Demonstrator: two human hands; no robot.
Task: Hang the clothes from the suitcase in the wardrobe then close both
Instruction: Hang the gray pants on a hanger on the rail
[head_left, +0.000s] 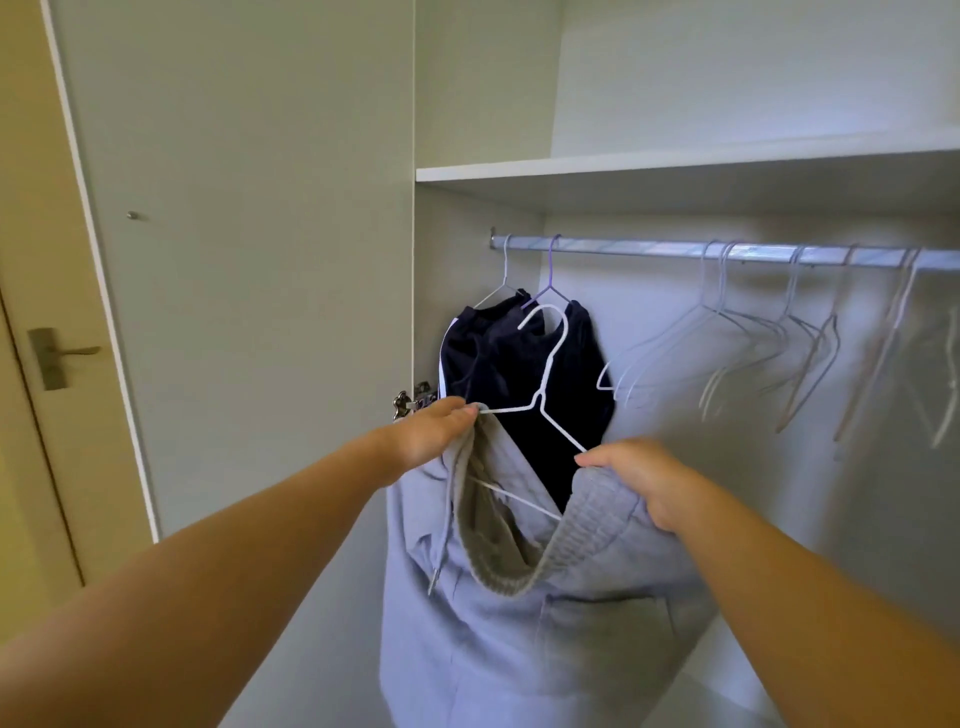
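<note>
The left hand (434, 434) pinches and the right hand (641, 480) grips the waistband of the grey sweatpants (519, 623), stretching it over a white wire hanger (545, 374), likely so it stays put. Beyond, navy garments (498, 358) fill the left end of the rail (675, 250); empty hangers (753, 332) wait rightward.

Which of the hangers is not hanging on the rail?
The white hanger held with the grey trousers by the left hand and right hand: its hook is free. All others hang on the rail.
</note>
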